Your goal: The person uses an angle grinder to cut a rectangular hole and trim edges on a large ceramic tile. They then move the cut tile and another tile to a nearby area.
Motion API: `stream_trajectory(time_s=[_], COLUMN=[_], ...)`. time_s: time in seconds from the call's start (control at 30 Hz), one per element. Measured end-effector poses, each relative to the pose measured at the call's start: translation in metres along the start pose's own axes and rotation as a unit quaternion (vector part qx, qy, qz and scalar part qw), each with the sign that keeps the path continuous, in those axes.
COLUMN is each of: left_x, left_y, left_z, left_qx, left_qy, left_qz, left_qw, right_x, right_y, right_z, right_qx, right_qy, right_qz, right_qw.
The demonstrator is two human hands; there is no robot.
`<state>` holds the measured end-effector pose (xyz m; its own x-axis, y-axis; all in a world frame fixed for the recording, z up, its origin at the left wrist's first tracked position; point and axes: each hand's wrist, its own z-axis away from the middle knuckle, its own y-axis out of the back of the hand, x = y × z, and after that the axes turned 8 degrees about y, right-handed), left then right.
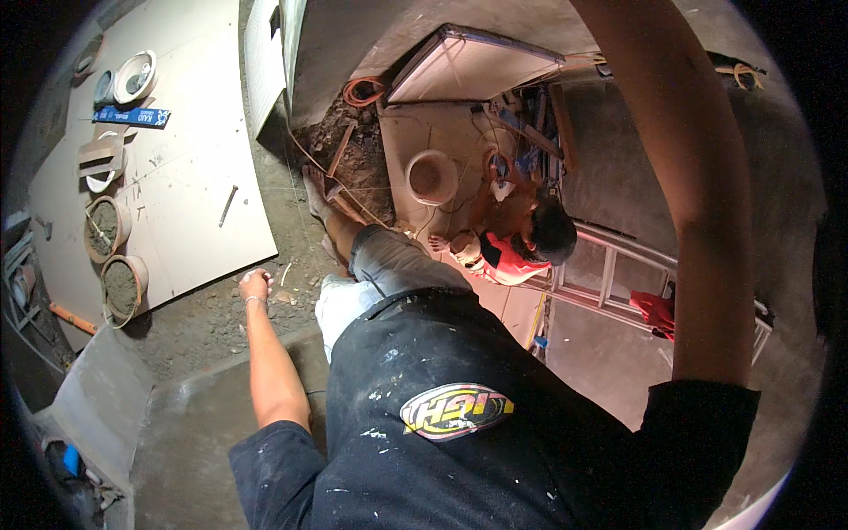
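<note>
My left hand (255, 284) hangs low over the rough mortar bed (208, 322), close to the corner of a large pale tile surface (199, 230). Its fingers look curled together, and whatever may be in them is too small to make out. A thin band circles that wrist. On the mortar beside the hand lies a small thin white piece (285, 273). A hammer (228, 204) rests on the pale tile. My right arm (680, 177) reaches up past the top edge of the head view, so the right hand is out of sight.
Two buckets of grey mortar (121, 281) stand on the tile's left side, with bowls (135, 76) and a blue box (132, 117) farther off. A co-worker (521, 247) crouches at right beside a round bucket (431, 177). A ladder (609, 274) lies behind. Thin strings cross the floor.
</note>
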<state>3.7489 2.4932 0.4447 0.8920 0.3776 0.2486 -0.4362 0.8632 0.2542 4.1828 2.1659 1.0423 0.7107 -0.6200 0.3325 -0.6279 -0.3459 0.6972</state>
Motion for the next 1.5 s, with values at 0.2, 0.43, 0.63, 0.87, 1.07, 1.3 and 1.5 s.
stream_trajectory(time_s=[0.2,0.43,0.63,0.87,1.07,1.3,1.5], left_x=[0.002,0.025,0.037,0.013,-0.046,-0.124,-0.146], left_y=[-0.027,-0.047,-0.041,-0.021,-0.013,-0.022,-0.041], left_z=[0.007,-0.004,-0.003,0.027,0.074,0.116,0.145], left_qx=[-0.006,0.023,0.040,0.151,0.171,0.184,0.174], left_qy=[-0.023,-0.067,-0.113,-0.149,-0.098,-0.016,0.003], left_qz=[-0.037,-0.064,-0.098,-0.165,-0.036,-0.025,-0.065], left_qw=[0.999,0.995,0.988,0.963,0.980,0.982,0.983], right_x=[-0.002,-0.007,-0.015,-0.043,-0.031,-0.030,-0.039], right_y=[-0.015,-0.038,-0.071,-0.112,-0.154,-0.144,-0.130], right_z=[-0.007,-0.025,-0.051,-0.109,-0.139,-0.135,-0.140], right_qx=[0.020,0.057,0.099,0.199,0.249,0.238,0.239], right_qy=[0.015,0.032,0.062,0.114,0.165,0.134,0.109], right_qz=[-0.004,-0.014,-0.031,-0.045,0.023,-0.033,-0.083], right_qw=[1.000,0.998,0.993,0.972,0.954,0.962,0.961])
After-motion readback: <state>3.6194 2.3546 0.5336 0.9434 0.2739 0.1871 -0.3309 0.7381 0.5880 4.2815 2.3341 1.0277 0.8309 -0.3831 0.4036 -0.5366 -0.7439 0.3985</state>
